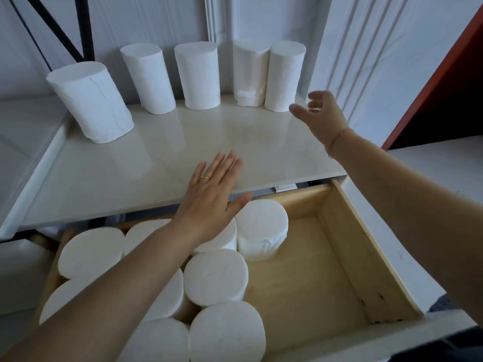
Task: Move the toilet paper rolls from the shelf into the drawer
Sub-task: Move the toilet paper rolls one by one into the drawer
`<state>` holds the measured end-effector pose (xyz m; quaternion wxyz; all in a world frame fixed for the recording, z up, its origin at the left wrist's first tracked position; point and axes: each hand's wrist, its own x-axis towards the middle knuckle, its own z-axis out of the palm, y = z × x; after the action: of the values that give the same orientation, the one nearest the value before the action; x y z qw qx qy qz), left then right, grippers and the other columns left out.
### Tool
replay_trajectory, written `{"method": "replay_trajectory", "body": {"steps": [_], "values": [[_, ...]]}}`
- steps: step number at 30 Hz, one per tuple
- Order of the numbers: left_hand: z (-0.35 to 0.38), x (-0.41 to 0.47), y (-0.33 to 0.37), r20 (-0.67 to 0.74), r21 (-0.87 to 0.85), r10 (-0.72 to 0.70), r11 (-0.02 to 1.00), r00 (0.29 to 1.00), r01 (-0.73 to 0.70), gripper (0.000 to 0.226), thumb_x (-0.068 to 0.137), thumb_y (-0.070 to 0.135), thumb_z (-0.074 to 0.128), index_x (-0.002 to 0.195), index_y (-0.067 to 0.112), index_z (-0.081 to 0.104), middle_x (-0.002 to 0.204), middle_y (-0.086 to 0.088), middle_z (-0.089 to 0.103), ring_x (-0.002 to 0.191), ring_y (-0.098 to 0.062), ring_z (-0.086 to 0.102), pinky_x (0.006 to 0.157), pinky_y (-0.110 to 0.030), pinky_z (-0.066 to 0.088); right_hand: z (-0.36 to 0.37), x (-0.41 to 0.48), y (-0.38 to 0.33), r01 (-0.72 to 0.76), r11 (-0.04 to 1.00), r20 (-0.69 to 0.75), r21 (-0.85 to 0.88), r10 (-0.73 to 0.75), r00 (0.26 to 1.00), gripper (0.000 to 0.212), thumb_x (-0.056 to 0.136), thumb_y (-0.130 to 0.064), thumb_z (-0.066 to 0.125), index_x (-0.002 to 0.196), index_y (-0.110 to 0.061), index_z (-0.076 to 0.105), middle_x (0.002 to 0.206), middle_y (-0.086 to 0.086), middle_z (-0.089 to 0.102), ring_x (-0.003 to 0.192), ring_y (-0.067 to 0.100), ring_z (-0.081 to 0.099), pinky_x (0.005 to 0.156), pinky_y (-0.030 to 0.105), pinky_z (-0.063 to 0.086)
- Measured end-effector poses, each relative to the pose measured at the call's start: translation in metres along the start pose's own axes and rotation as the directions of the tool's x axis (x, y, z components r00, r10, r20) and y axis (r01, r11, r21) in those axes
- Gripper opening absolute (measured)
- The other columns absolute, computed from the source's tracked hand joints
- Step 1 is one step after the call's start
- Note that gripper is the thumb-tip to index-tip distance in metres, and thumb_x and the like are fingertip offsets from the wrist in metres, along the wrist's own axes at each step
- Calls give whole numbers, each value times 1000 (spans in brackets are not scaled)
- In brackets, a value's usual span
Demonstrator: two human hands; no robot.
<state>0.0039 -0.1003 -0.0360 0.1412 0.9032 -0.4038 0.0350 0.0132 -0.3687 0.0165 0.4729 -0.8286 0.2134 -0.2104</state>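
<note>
Several white toilet paper rolls stand upright along the back of the glossy white shelf; the rightmost roll is next to another roll, and the leftmost roll stands nearer. Below, the open wooden drawer holds several upright rolls packed in its left half. My right hand is open in the air just right of the rightmost shelf roll, not touching it. My left hand, wearing a ring, is flat and open above the shelf's front edge and the drawer rolls, holding nothing.
The drawer's right half shows bare wood floor. A white panelled wall rises behind and right of the shelf. Dark diagonal bars stand at the back left. A red-edged dark opening lies at the far right.
</note>
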Motion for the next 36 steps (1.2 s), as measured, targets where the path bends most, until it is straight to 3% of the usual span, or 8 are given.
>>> {"method": "replay_trajectory", "body": {"steps": [5,9,12,19,27,29,33,36], "values": [[6,32,-13,-4,50,-15,999,1000,16,73,87,67,4,148,25,3,158,8,1,143,-5,-9,112,-28,-12,19,69,13,-41,993,21,112,39,999,104,76,-49,73,152,-17,11,159,4,22,145,18,25,115,35,27],[16,43,-9,47,11,-5,1000,999,4,78,82,68,-1,148,27,3,158,9,2,143,-4,-7,114,-26,-9,34,109,18,-46,989,58,142,39,998,100,74,-44,77,148,-16,17,149,3,35,135,18,38,104,29,34],[24,42,-5,70,83,28,996,997,-34,79,81,67,-4,148,25,5,158,7,3,144,-7,-4,116,-29,-5,41,132,20,-16,975,32,221,9,999,91,69,-38,81,140,-16,28,134,-1,49,121,16,50,105,38,43],[23,44,-5,66,110,48,992,997,-55,77,84,63,0,148,22,10,158,4,7,145,-12,3,115,-30,-2,54,148,14,36,966,-17,258,-33,999,104,62,-39,82,144,-22,19,135,-5,42,119,17,46,98,38,43],[22,35,-11,89,103,49,993,995,-58,73,86,65,-1,148,26,0,157,9,-2,141,-4,-12,115,-30,-10,38,87,12,86,979,84,187,-104,991,100,57,-45,80,137,-28,23,119,-11,50,106,10,53,85,35,47],[20,27,-10,84,96,58,993,995,-66,72,87,65,1,147,26,0,157,9,-4,141,-5,-14,115,-30,-12,24,59,13,105,979,115,176,-127,985,99,58,-45,81,136,-29,23,117,-15,49,107,7,53,88,36,48],[23,-4,1,108,88,90,991,990,-100,67,87,65,-2,143,30,-14,154,11,-16,139,-5,-23,115,-33,-13,-9,-4,18,130,981,214,143,-159,964,105,59,-41,84,142,-23,21,134,1,47,122,19,50,102,48,46],[26,-30,11,127,47,105,993,986,-111,66,88,64,0,142,30,-15,154,12,-18,139,-4,-25,115,-34,-12,-37,-52,15,146,980,324,133,-182,928,107,56,-41,84,143,-20,25,136,5,49,125,19,51,103,48,46]]}}
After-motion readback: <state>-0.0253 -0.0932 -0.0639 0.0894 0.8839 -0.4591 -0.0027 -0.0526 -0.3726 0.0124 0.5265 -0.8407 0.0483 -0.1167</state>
